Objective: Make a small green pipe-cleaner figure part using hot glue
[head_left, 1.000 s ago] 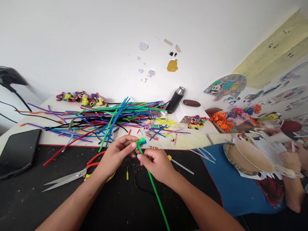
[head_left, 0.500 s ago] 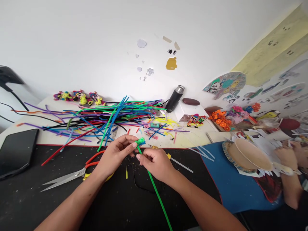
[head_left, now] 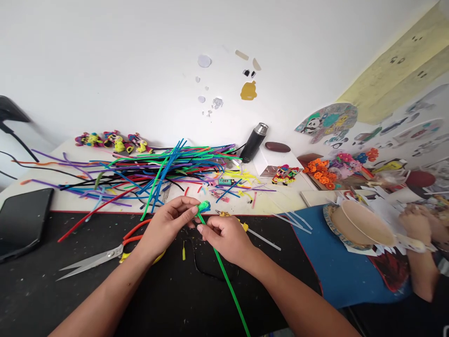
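Between thumb and fingers, my left hand [head_left: 174, 220] pinches the coiled green and blue end of a green pipe cleaner [head_left: 228, 281]. My right hand [head_left: 224, 236] is closed on the same green stem just below that coil. From there the straight length runs down toward the lower edge of the view. Orange-handled scissors [head_left: 112, 253] lie with parted blades left of my left wrist, their handles partly hidden under it. A small yellow piece [head_left: 184, 251] and a thin black strand [head_left: 199, 270] rest on the black mat below my hands.
A heap of colourful pipe cleaners [head_left: 168, 168] covers the back of the table. A black flask [head_left: 254, 142] leans near a white box [head_left: 268, 161]. At left lies a black phone [head_left: 24, 222]. On the right, another person's hands [head_left: 417, 224] are near a round bowl [head_left: 368, 224].
Both hands keep nearly the same place on the green pipe cleaner; its coiled end has turned slightly. The whole view has shifted a little.
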The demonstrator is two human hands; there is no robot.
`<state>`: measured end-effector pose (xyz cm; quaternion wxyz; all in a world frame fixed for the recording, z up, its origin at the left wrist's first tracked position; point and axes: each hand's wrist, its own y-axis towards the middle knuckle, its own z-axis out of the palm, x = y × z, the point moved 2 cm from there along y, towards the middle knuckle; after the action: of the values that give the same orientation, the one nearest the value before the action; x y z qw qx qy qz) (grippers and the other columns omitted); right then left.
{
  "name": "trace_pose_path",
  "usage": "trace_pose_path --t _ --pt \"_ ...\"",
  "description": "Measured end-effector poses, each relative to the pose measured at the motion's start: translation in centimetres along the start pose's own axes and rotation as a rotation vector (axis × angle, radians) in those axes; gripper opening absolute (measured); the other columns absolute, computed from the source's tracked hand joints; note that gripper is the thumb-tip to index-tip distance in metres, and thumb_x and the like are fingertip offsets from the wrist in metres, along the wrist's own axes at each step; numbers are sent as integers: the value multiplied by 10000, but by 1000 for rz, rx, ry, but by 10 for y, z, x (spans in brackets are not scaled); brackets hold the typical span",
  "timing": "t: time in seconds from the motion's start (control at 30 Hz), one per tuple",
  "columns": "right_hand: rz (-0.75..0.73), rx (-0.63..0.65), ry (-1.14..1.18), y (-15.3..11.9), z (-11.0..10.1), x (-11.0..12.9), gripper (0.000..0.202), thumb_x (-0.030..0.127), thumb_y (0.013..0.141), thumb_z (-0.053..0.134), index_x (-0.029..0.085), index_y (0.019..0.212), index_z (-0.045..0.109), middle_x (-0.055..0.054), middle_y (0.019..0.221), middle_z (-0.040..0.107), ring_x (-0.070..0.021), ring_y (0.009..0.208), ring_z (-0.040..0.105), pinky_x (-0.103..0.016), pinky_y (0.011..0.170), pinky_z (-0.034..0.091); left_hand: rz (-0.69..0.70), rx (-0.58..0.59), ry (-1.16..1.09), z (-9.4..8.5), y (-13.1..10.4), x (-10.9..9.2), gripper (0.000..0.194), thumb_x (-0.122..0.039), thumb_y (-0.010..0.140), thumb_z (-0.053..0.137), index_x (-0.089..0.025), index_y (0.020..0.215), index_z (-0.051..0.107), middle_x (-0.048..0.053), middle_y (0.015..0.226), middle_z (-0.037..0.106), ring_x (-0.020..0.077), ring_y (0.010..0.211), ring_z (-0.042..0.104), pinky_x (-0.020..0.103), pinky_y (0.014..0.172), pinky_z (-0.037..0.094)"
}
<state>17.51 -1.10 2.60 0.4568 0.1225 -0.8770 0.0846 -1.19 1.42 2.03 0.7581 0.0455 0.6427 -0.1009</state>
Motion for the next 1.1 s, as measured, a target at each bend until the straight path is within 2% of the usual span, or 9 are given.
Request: trace_pose_path --t 0.13,0.47,0.6,0.73,0.83,0.97,1.1 --pt "15 2 47 -1 0 -2 376 438 966 659 197 677 668 57 520 461 -111 501 391 -274 525 274 -16 -15 -7 1 0 -2 386 -531 823 864 -202 1001 770 23 753 746 196 658 694 299 650 559" --pt "26 37 166 -2 0 -2 433 525 988 654 190 719 710 36 569 538 -126 547 466 -267 545 323 -43 -22 -132 -4 4 6 346 -454 787 915 -187 974 801 24 752 752 171 635 689 273 646 549" --pt "61 38 242 -2 -2 -2 443 565 969 666 191 733 694 39 559 534 -124 521 487 -254 527 351 -65 -52 -182 -4 3 3 367 -457 718 959 -187 923 817 23 809 756 155 627 679 261 639 545" --pt "96 50 364 -1 -1 -3 467 606 949 686 190 737 653 29 591 593 -123 514 571 -242 544 436 -84 -74 -227 -2 3 0 372 -444 664 984 -186 883 829 35 863 762 149 635 665 259 637 547" --pt "134 57 427 0 1 -6 476 634 930 704 192 762 646 21 622 622 -124 519 608 -227 508 437 -89 -67 -253 -2 3 0 355 -427 656 982 -184 867 833 46 874 764 157 651 658 271 642 553" --pt "156 64 459 1 4 -10 480 651 923 704 187 807 666 23 636 618 -115 497 596 -213 457 393 -111 -54 -288 -4 4 2 329 -392 674 978 -182 889 844 43 872 761 152 672 657 266 657 551" --pt "128 37 456 1 3 -12 483 651 941 686 181 829 689 34 625 599 -89 451 500 -220 462 370 -127 -31 -317 -5 4 3 326 -386 667 990 -178 873 847 40 858 752 146 682 648 253 655 547"
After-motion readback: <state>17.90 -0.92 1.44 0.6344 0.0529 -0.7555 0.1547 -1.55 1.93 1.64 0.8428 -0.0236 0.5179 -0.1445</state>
